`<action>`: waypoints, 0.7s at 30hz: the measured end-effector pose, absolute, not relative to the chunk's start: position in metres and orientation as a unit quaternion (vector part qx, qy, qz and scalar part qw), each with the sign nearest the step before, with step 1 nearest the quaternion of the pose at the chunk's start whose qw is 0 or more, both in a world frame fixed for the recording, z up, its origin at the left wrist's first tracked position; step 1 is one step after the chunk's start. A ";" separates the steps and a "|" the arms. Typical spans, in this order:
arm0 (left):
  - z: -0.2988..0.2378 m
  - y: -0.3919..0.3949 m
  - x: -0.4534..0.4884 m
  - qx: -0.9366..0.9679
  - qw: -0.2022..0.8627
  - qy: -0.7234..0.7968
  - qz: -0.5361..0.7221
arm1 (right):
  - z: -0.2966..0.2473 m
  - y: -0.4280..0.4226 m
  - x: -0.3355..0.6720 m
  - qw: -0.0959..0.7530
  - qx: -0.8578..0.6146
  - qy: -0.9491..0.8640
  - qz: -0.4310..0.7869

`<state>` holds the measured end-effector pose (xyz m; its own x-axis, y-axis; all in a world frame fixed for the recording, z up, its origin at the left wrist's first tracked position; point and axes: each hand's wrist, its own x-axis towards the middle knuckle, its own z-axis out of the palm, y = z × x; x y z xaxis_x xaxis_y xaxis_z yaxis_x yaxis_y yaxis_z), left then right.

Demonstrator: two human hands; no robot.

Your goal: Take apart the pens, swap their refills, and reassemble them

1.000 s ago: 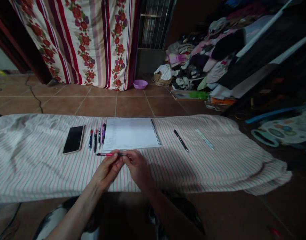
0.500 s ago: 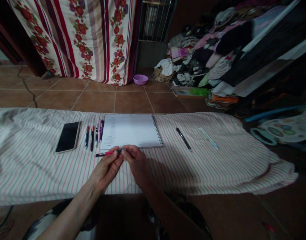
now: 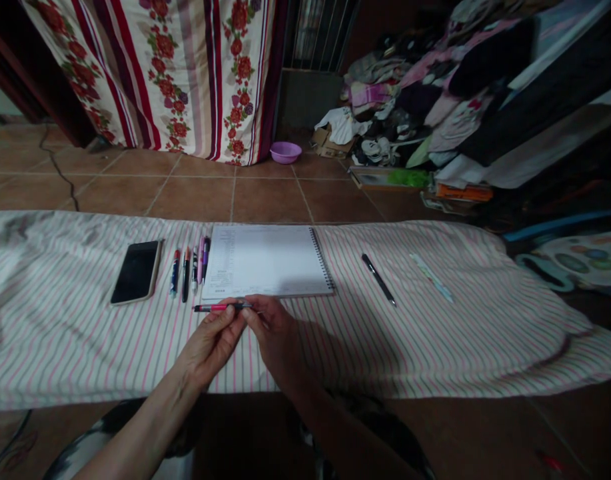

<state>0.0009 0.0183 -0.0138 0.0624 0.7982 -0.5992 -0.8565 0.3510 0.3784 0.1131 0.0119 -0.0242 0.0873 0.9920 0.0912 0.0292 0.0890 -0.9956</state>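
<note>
A red and black pen (image 3: 214,308) lies level between my hands, just in front of the notebook's near edge. My left hand (image 3: 216,338) pinches it around the middle, thumb on top. At the pen's right end, the fingers of my right hand (image 3: 274,331) are closed on it, partly hiding the tip. Behind the hands, a spiral notebook (image 3: 268,257) is open at a mostly blank page, its wire binding on the right. Several pens (image 3: 186,273) are lined up left of the notebook. To its right rests a black pen (image 3: 379,280).
A phone (image 3: 136,272) lies left of the pens. A pale patterned strip (image 3: 432,277), perhaps a ruler, is at the right. A striped cloth (image 3: 135,360) covers the low surface. Beyond are a purple basin (image 3: 285,153), a floral curtain (image 3: 195,80) and piled clothes (image 3: 410,100).
The view has shifted slightly, so things at the right appear farther right. Both hands keep hold of the red and black pen, which now looks more level.
</note>
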 end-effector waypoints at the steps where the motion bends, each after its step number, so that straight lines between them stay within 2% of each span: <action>1: -0.013 0.018 0.002 -0.040 0.729 0.382 0.566 | -0.025 0.012 0.113 0.538 -0.507 -0.498 0.453; 13: -0.020 0.016 0.010 0.034 0.722 0.404 0.561 | -0.019 0.012 0.123 0.516 -0.544 -0.432 0.501; 21: -0.019 0.014 0.010 0.059 0.723 0.404 0.558 | -0.023 0.013 0.127 0.535 -0.538 -0.385 0.525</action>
